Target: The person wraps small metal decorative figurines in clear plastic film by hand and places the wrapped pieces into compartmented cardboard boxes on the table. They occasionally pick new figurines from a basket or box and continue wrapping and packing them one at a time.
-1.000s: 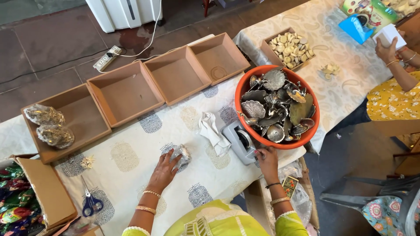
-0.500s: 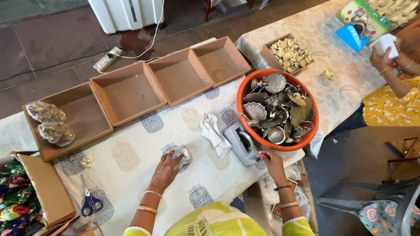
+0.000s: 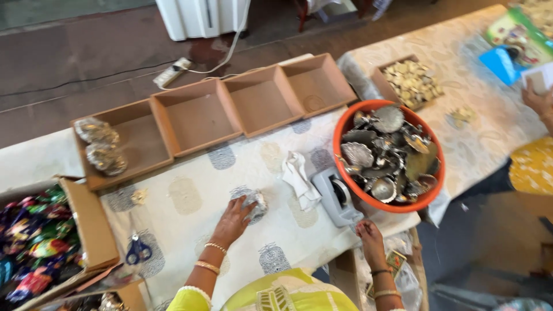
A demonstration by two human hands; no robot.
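My left hand (image 3: 233, 220) rests on the patterned tablecloth (image 3: 190, 198) with its fingers on a small silver shell-shaped piece (image 3: 255, 201). My right hand (image 3: 370, 239) is at the table's near edge, just below a grey tape dispenser (image 3: 336, 196); its fingers are curled and I cannot tell whether it holds anything. An orange basin (image 3: 345, 129) full of several silver shell-shaped dishes (image 3: 386, 152) stands just beyond the right hand. A crumpled white cloth (image 3: 299, 175) lies between the two hands.
Several brown cardboard trays (image 3: 199, 118) line the far edge; the leftmost tray (image 3: 141, 152) holds silver pieces (image 3: 101, 144). A box of colourful wrapped items (image 3: 29, 242) sits at left, with blue scissors (image 3: 137, 250) beside it. Another person's hand (image 3: 538, 98) works at the right table.
My right hand has dropped from the tape dispenser toward the table's near edge. My left hand stays on the silver piece. The view has shifted slightly.
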